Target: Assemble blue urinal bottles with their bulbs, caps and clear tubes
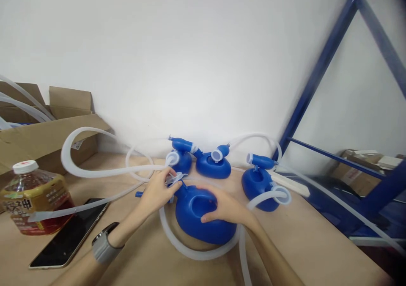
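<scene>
A blue plastic vessel (196, 222) with an open top lies on the tan table (304, 243) in front of me. My right hand (223, 205) rests on its top, fingers curled over the rim of the opening. My left hand (158, 191), with a grey watch on the wrist, pinches the clear cap and tube end (175, 177) at the vessel's neck. A translucent white tube (190, 248) loops around the vessel's base. Three more blue vessels (213, 166) with tubes stand behind it near the wall.
A tea bottle (33, 197) with a white cap and a black phone (71, 237) lie at the left. Open cardboard boxes (47, 129) with tubing sit at the far left. A blue metal rack frame (320, 70) rises at the right, boxes beyond it.
</scene>
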{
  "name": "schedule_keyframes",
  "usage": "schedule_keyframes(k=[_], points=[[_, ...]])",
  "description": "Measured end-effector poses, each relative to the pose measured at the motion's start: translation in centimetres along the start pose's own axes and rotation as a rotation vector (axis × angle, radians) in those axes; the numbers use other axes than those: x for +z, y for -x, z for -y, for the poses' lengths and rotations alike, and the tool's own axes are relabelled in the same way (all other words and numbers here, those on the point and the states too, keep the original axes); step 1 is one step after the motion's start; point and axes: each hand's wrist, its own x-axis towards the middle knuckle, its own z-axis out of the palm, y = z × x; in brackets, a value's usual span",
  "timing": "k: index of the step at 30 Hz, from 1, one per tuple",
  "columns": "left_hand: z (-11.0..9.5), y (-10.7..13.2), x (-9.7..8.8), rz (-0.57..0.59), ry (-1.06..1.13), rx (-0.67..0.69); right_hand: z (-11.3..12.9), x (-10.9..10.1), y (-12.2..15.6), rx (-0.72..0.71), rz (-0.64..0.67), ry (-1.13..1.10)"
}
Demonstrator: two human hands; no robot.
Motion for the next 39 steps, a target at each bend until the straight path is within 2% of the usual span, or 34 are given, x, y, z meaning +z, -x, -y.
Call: schedule_keyframes(k=[4, 7, 16, 21, 25, 30, 35, 39], points=[[1.3, 0.5, 1.2, -0.020, -0.061, -0.028, -0.6, 0.3, 0.0, -0.011, -0.030, -0.033], [2.1, 0.9, 1.9, -0.053, -0.072, 0.007, -0.9, 0.5, 0.0, -0.043, -0.044, -0.049], [4.7, 2.8, 4.6, -0.287, -0.029, 0.167, -1.8, 1.2, 0.2, -0.202, -0.112, -0.013], [5.8, 3.0, 5.7, -0.359, -0.001, 0.152, -2.3, 1.6, 0.2, -0.211, -0.156, 0.006], [5.6, 3.4, 6.8, -0.391, 0.074, 0.091, -2.6, 2.0, 0.1, -0.213, -0.192, -0.014], [5.0, 3.2, 6.4, -0.355, 0.066, 0.070, -2.1, 2.0, -0.1, -0.103, -0.196, -0.059], [5.0, 2.4, 5.3, -0.205, 0.088, 0.112, -1.6, 1.4, -0.6, 0.082, -0.109, -0.209], [4.6, 2.5, 5.2, -0.170, 0.081, 0.106, -1.1, 1.1, -2.2, 0.268, -0.089, -0.226]])
